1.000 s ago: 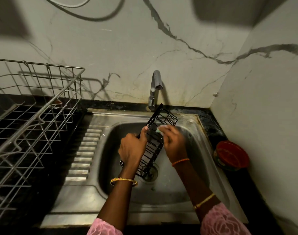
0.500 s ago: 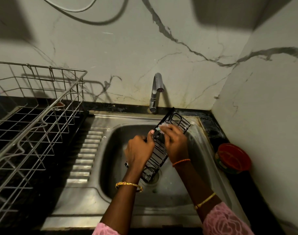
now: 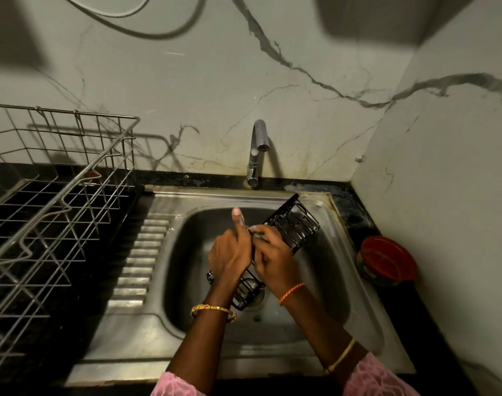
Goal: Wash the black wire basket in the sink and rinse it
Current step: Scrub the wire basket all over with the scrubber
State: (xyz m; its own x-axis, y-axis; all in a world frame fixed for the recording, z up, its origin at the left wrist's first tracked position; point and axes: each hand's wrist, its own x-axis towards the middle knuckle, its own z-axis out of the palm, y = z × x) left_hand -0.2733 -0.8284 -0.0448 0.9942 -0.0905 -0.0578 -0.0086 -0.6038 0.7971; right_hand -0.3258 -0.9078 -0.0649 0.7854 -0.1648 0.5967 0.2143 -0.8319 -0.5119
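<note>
Compared with the earlier frame, the black wire basket (image 3: 294, 224) is tilted further to the right, so that its upper end now reaches over the right rim of the stainless steel sink (image 3: 187, 281), while its lower end is kept near the round drain (image 3: 258, 298). The left hand (image 3: 229, 254) is moved up along the basket's left edge, and its thumb is now raised straight. The other fingers of this hand are hidden behind the wires, so it cannot be told exactly how they are closed, but the basket is clearly held by them. The fingers of the right hand (image 3: 272, 261) are curled and pressed on the middle of the basket; a small pale thing, probably a scrub pad, is glimpsed under the fingertips.

No water is seen running from the curved chrome tap (image 3: 257, 150). The step in hand is judged to be the scrubbing, so rinsing is not yet begun. For the next move, the far end should be scrubbed, and then the tap must be opened.

A silver wire dish rack (image 3: 58, 201) is placed on the dark bench (image 3: 355, 212) at the left, and a red round lid (image 3: 388, 260) at the right.
</note>
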